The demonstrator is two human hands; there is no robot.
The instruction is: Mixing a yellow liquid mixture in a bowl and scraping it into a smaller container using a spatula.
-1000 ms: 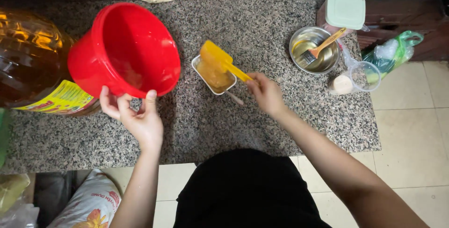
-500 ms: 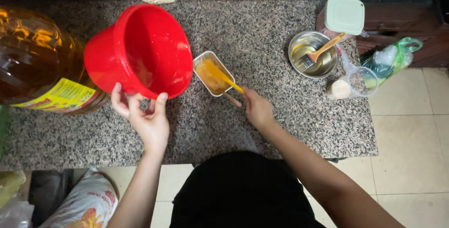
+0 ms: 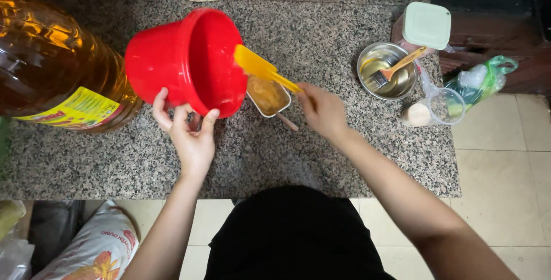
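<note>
Two hands share the work just left of centre in the frame: the left hand (image 3: 192, 136) grips the base and lower wall of a red bucket (image 3: 183, 62), fingers spread around it and thumb hooked on the near side, tipping it so the mouth faces right and down over a small rectangular tin (image 3: 270, 96). The right hand (image 3: 322, 109) pinches the handle of a yellow spatula (image 3: 261, 66) whose blade sits at the bucket's rim. The tin rests on the speckled counter (image 3: 321, 33), already holding a brownish batter and partly hidden under the rim. To do this well, I judge the bucket's lip should stay directly above the tin — it is a narrow target — while the spatula draws along the inner wall toward the lowest point of the rim in slow strokes. A steady tilt matters more than speed; a steeper one risks batter running past the tin's edge.
</note>
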